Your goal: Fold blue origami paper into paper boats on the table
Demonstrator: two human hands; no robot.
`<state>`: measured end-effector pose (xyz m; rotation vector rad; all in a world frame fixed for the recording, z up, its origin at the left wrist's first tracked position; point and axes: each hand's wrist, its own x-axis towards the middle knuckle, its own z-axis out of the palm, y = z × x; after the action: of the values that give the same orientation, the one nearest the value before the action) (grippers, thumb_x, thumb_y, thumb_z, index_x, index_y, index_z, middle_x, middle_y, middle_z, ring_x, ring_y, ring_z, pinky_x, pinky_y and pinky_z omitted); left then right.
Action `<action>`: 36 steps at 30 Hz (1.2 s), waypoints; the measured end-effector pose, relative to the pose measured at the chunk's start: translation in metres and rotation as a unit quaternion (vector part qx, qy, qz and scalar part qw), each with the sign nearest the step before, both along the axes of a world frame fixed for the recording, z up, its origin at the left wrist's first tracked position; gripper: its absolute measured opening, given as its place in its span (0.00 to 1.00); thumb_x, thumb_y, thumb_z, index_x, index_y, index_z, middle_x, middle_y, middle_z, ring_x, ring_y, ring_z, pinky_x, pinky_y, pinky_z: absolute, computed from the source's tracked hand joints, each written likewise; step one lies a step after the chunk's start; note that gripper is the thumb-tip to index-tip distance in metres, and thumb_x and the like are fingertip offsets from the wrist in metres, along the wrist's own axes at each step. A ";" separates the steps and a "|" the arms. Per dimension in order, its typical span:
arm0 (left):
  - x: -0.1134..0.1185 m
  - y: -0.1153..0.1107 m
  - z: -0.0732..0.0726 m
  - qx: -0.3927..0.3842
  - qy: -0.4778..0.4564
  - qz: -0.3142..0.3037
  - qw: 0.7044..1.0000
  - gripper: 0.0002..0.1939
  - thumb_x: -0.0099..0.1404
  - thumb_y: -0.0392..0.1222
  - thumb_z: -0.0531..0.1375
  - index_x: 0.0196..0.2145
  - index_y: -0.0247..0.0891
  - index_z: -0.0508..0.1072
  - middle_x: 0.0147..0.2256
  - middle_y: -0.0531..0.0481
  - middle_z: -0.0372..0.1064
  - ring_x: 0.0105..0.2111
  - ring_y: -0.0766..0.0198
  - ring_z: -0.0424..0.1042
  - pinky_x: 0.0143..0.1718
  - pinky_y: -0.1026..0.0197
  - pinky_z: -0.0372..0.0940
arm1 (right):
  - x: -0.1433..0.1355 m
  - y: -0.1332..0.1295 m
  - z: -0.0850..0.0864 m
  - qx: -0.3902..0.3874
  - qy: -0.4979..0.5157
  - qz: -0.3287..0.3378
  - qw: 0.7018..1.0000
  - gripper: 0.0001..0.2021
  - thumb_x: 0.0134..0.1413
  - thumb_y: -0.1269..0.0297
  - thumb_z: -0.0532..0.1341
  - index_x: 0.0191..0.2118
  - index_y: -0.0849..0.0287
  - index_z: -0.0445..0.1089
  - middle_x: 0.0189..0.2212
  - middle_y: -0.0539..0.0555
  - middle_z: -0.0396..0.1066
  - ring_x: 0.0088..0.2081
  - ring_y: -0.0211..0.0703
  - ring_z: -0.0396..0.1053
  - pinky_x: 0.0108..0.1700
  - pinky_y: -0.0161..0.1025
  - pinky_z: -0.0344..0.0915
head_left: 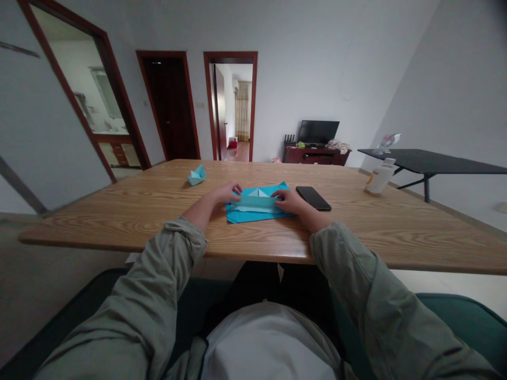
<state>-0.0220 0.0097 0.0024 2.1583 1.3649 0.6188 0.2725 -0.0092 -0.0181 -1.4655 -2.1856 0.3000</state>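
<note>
A light blue folded paper (257, 203) lies near the front middle of the wooden table, on top of a brighter blue sheet (253, 217). It has a wide horizontal band and a small peak behind it. My left hand (227, 193) holds the left end of the folded paper, with its fingers bent over the edge. At the right end, my right hand (288, 200) grips the paper between curled fingers. A small folded paper boat (196, 175) stands further back, to the left of my hands.
A black phone (313, 198) lies just right of my right hand. A translucent white bottle (381, 176) stands farther right on the wooden table (158, 211). Beyond are a black folding table (439, 161) and a television (319, 132) on a low cabinet.
</note>
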 end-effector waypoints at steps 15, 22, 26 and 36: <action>-0.013 -0.003 0.002 -0.074 -0.009 0.019 0.997 0.21 0.48 0.51 0.70 0.34 0.34 0.74 0.31 0.48 0.72 0.25 0.67 0.68 0.28 0.63 0.65 | 0.002 -0.001 0.000 -0.033 0.055 0.005 0.998 0.17 0.47 0.68 0.61 0.46 0.59 0.72 0.31 0.51 0.74 0.24 0.32 0.63 0.26 0.28 0.58; -0.011 -0.003 0.005 -0.009 0.061 -0.024 0.998 0.15 0.49 0.46 0.67 0.34 0.35 0.79 0.30 0.50 0.74 0.29 0.65 0.68 0.32 0.63 0.62 | 0.003 -0.001 0.001 -0.040 0.059 0.015 0.997 0.17 0.47 0.68 0.61 0.46 0.59 0.72 0.29 0.50 0.72 0.23 0.32 0.62 0.25 0.28 0.57; -0.011 -0.003 0.003 -0.006 0.064 -0.050 0.997 0.14 0.51 0.47 0.65 0.32 0.36 0.78 0.29 0.51 0.73 0.28 0.66 0.66 0.32 0.64 0.61 | 0.003 0.000 0.000 -0.028 0.058 0.019 0.998 0.17 0.47 0.68 0.62 0.46 0.59 0.72 0.31 0.51 0.73 0.25 0.32 0.63 0.26 0.28 0.58; -0.009 0.005 -0.005 -0.025 0.020 -0.067 0.997 0.15 0.50 0.44 0.63 0.36 0.35 0.76 0.32 0.49 0.73 0.33 0.64 0.68 0.36 0.63 0.64 | 0.002 -0.003 0.003 -0.018 0.078 0.018 0.997 0.19 0.45 0.72 0.62 0.47 0.60 0.71 0.42 0.55 0.73 0.32 0.34 0.66 0.34 0.30 0.63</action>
<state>-0.0310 0.0151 -0.0024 2.2111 1.2295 0.4861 0.2740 -0.0120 -0.0153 -1.3751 -2.0921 0.4539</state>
